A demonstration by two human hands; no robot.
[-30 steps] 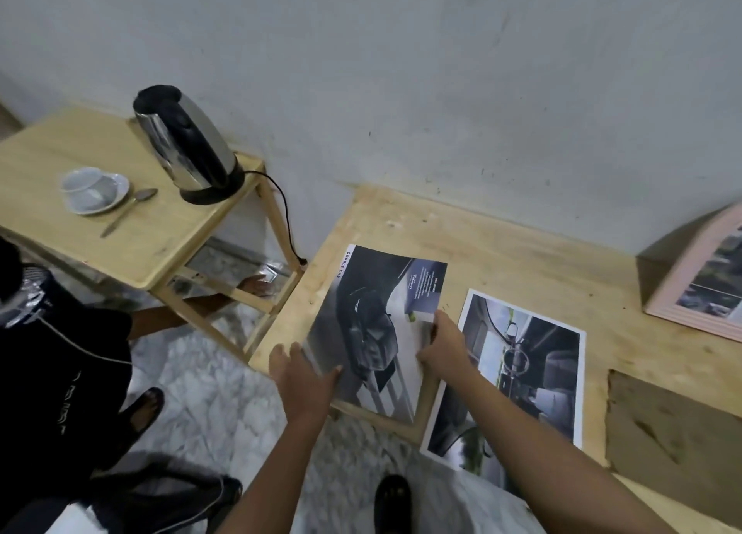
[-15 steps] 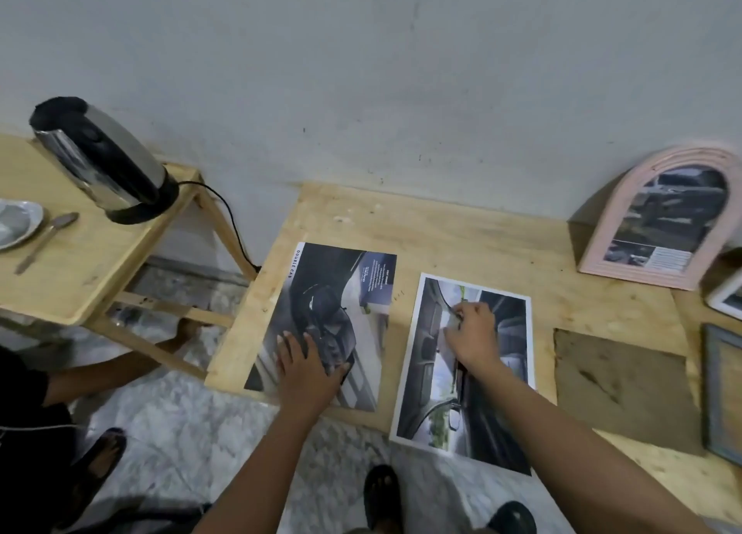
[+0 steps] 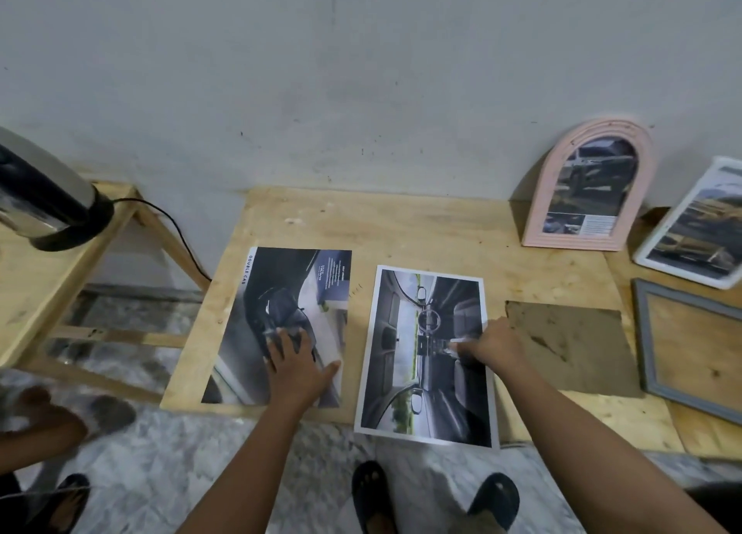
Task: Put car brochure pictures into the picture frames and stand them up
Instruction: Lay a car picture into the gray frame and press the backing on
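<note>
Two car brochure pictures lie flat on the wooden table (image 3: 401, 228). The left picture (image 3: 281, 292) shows a dark car, and my left hand (image 3: 297, 363) presses flat on its lower part. The right picture (image 3: 421, 373) shows a car interior and overhangs the table's front edge. My right hand (image 3: 486, 344) sits at that sheet's right edge with its fingers curled onto the paper. A pink arched frame (image 3: 574, 241) with a car picture stands against the wall. A white frame (image 3: 682, 272) with a picture leans at the far right.
A brown backing board (image 3: 570, 348) lies right of the interior picture, beside a grey frame (image 3: 642, 332) lying flat. A kettle (image 3: 44, 196) with a cord stands on the side table (image 3: 40, 284) to the left. Another person's foot (image 3: 108, 413) is on the floor at the left.
My right hand went from the dark car picture to the interior picture, then to its right edge. My left hand slid further onto the dark car picture. The view swung right.
</note>
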